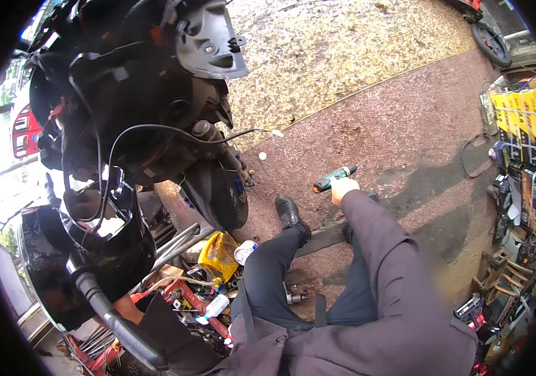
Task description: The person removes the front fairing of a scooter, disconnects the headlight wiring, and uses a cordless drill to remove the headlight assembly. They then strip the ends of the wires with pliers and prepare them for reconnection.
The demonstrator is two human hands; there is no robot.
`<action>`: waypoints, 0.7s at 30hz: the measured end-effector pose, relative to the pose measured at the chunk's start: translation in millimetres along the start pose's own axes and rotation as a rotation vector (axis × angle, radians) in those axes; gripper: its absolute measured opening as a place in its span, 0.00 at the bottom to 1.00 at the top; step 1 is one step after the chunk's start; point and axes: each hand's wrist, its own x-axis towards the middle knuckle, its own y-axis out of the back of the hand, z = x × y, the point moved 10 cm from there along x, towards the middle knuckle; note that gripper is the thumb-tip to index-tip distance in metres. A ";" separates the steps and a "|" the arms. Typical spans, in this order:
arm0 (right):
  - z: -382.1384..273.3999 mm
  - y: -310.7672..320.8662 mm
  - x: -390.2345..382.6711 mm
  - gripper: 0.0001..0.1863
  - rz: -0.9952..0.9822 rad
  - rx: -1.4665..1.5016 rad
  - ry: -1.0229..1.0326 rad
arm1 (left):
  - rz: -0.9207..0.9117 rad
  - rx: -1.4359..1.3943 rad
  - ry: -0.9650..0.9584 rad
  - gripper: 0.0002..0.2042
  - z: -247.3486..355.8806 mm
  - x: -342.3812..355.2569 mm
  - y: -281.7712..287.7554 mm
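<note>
In my right hand (pixel 345 188) is a teal-and-black cordless drill (pixel 329 178), held out above the floor beside my boots and pointing to the upper right. My left hand (pixel 127 309) is at the lower left against a glossy black plastic housing (pixel 48 250) with a dark handlebar tube (pixel 105 304) crossing over it; its fingers are hidden. Above that stands a vehicle's stripped black front body (pixel 130 94), with cables looped across it, a grey plastic panel (pixel 208 47) at its top and a black mudguard (pixel 215 197) low down.
Yellow boxes (pixel 522 113) and tool clutter line the right side. A wheel (pixel 490 44) is at the top right. A yellow container (pixel 218 254), metal tubes (pixel 183 241) and loose parts lie left of my legs. The floor (pixel 362 119) is reddish, with a speckled tan area beyond.
</note>
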 end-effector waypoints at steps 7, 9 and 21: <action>5.2 -24.2 31.2 0.11 0.215 -0.005 0.117 | -0.006 0.009 -0.028 0.25 -22.5 -2.7 -2.6; 7.7 -25.9 12.1 0.14 0.161 0.086 -0.027 | -0.010 -0.014 -0.040 0.24 -21.9 -3.4 -3.0; -283.5 248.2 -375.0 0.10 0.243 1.613 0.731 | 0.093 -0.501 -0.145 0.25 6.9 9.6 -35.5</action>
